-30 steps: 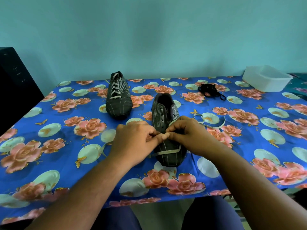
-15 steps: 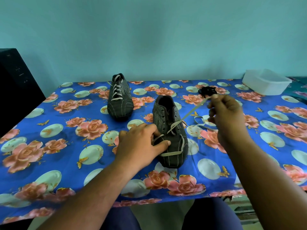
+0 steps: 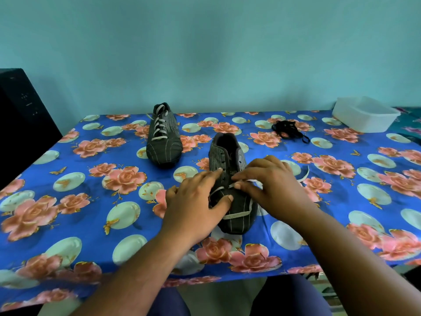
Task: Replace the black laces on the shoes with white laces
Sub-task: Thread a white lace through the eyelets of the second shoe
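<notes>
- No readable writing shows on either pinstriped fabric shoe.
- Left hand (image 3: 196,201) rests flat, fingers relaxed, on the near shoe (image 3: 230,179).
- Right hand (image 3: 271,185) pinches the flat white lace (image 3: 237,215).
- Black laces (image 3: 288,131) lie bunched on the glossy floral tablecloth (image 3: 68,179).

Illumination is soft, even and moderately bright, with no glare. The floral blue-clothed worktop (image 3: 95,215) carries only faint, diffuse shadows. Wide-angle distortion bows the worktop's far edge and stretches its corners. Fine detail is slightly soft throughout; the plain teal wall (image 3: 205,53) behind the worktop shows mild vignetting.

One head cam, worn; looks fwd and down over worktop (image 3: 341,224); wall behind. Close to both forearms.
</notes>
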The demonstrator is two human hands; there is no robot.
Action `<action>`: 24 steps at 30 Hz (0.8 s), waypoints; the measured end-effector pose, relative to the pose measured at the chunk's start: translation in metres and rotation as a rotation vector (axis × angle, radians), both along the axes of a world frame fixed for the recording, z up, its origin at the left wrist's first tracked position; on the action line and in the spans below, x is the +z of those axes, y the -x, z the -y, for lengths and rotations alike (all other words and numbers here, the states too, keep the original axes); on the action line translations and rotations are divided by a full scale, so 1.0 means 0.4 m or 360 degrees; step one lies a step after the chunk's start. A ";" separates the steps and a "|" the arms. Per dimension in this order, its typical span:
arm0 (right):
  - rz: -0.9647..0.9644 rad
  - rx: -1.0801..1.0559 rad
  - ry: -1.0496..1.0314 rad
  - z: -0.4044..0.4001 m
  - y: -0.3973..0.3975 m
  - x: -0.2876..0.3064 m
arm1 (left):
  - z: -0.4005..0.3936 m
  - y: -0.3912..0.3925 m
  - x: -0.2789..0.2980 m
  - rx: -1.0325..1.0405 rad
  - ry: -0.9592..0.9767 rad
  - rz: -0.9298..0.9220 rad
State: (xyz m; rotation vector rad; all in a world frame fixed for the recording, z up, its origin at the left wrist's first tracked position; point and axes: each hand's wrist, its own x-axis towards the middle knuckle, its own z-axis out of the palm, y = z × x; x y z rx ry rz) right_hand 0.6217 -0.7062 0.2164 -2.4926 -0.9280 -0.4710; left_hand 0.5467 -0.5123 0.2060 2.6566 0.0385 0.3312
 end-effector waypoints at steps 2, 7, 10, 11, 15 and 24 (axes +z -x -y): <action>0.0106 -0.0024 0.0140 -0.015 0.001 0.009 | 0.003 0.001 -0.003 0.0024 0.0004 -0.0018; 0.0082 -0.0061 0.0416 -0.023 -0.012 0.037 | 0.009 0.002 -0.014 0.0020 -0.0005 -0.0070; 0.0288 -0.0039 0.0462 -0.021 -0.014 0.033 | 0.015 0.001 -0.012 0.0040 -0.0031 -0.0078; 0.0305 -0.0055 0.0371 -0.014 -0.021 0.029 | 0.015 -0.001 -0.008 0.0044 -0.0048 -0.0081; 0.0145 -0.0416 -0.0107 0.051 -0.096 -0.001 | 0.015 -0.004 0.000 0.0039 -0.0126 -0.0084; 0.0010 -0.0829 -0.0113 0.073 -0.074 -0.041 | 0.020 -0.001 -0.015 0.0041 -0.0029 -0.0094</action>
